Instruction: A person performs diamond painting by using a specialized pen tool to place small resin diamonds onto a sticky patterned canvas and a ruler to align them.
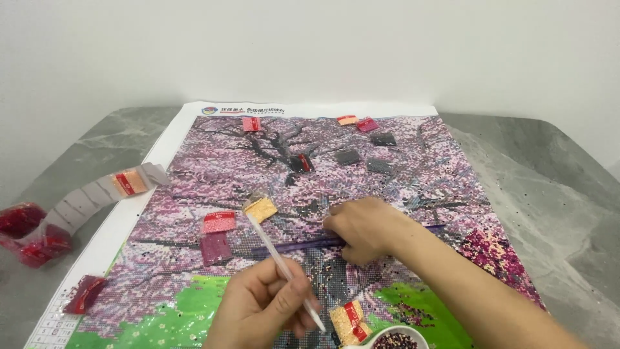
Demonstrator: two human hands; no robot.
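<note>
Head view, looking down over the person's arms: the left hand (261, 304) has its fingers (298, 292) curled shut around a thin white applicator pen (284, 270), gripped low on the shaft so the tip points down past the thumb and the long end slants up and away. That pen looks light and stiff, a smooth plastic stick that could roll in a loose grip; the pinch near the tip seems the right place for control. The right hand (363, 227) reaches across, fingers bent and pressed onto a narrow purple strip (303, 244) lying flat on the diamond painting canvas (310, 213). Whether those fingers actually pinch the strip or only press it down, I cannot tell. The strip looks thin and flexible, best held flat under the fingertips. The canvas itself seems soft, with a bumpy beaded face that small pieces could catch on.

Just beyond the pen's upper end sits a small orange bead packet (261, 209); left of the fingers lie a red bead packet (219, 222) and a darker one. Just below the left hand's fingers are a yellow bead packet (349, 322) and a white bead dish (395, 338), touching or nearly so. All of it rests on a grey marble worktop (549, 194).
</note>
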